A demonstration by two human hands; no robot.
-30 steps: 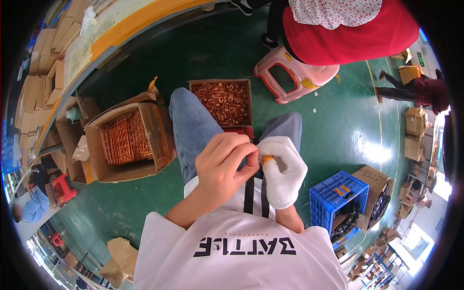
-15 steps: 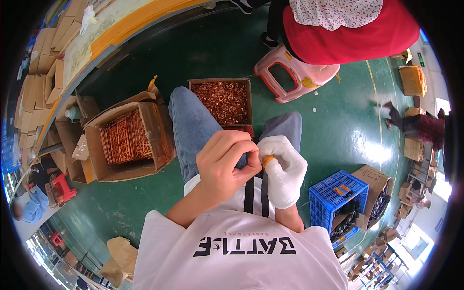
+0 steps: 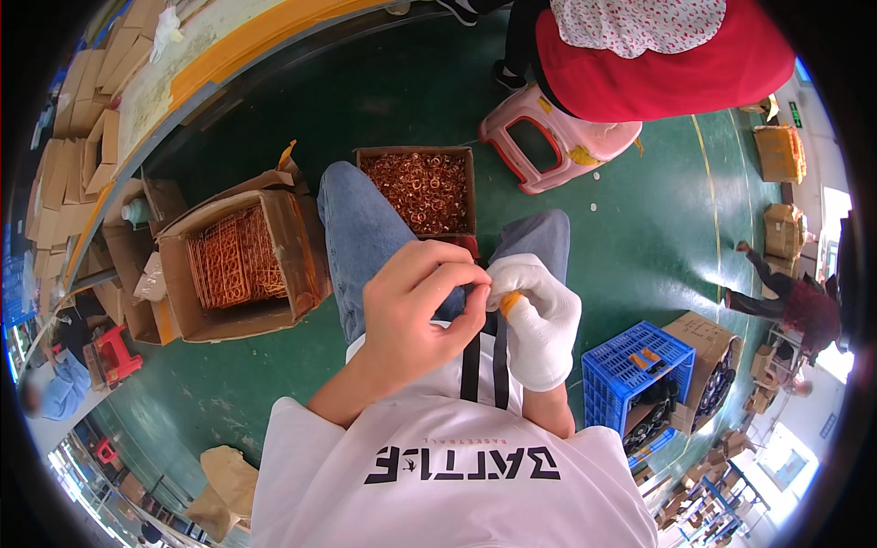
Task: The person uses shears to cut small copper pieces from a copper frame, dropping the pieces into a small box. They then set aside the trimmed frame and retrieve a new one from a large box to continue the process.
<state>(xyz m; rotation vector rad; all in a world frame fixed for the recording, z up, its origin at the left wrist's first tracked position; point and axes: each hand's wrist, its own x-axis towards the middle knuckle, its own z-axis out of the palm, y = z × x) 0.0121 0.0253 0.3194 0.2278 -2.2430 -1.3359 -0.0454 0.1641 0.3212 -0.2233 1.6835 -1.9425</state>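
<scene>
My bare left hand (image 3: 418,301) is closed in a pinch, its thumb and forefinger meeting in front of my chest. Its fingertips touch my right hand (image 3: 541,331), which wears a white knit glove with orange tape (image 3: 510,302) around the thumb. The gloved fingers are curled closed. Whatever lies between the fingertips is too small or hidden to name. Beyond the hands, between my knees, a cardboard box (image 3: 471,183) holds many loose copper-coloured rings (image 3: 416,187).
A larger carton (image 3: 306,256) with stacked copper-coloured wire-like pieces (image 3: 228,265) stands at left. At right are a blue plastic crate (image 3: 607,365) and a carton of black parts (image 3: 731,356). A pink stool (image 3: 585,142) supports a seated person in red. Another person (image 3: 804,306) walks at far right.
My left hand has shifted slightly left, and its fingers have straightened a little. The right thumb has lowered slightly, showing more orange tape. The person at far right has moved nearer the lower right.
</scene>
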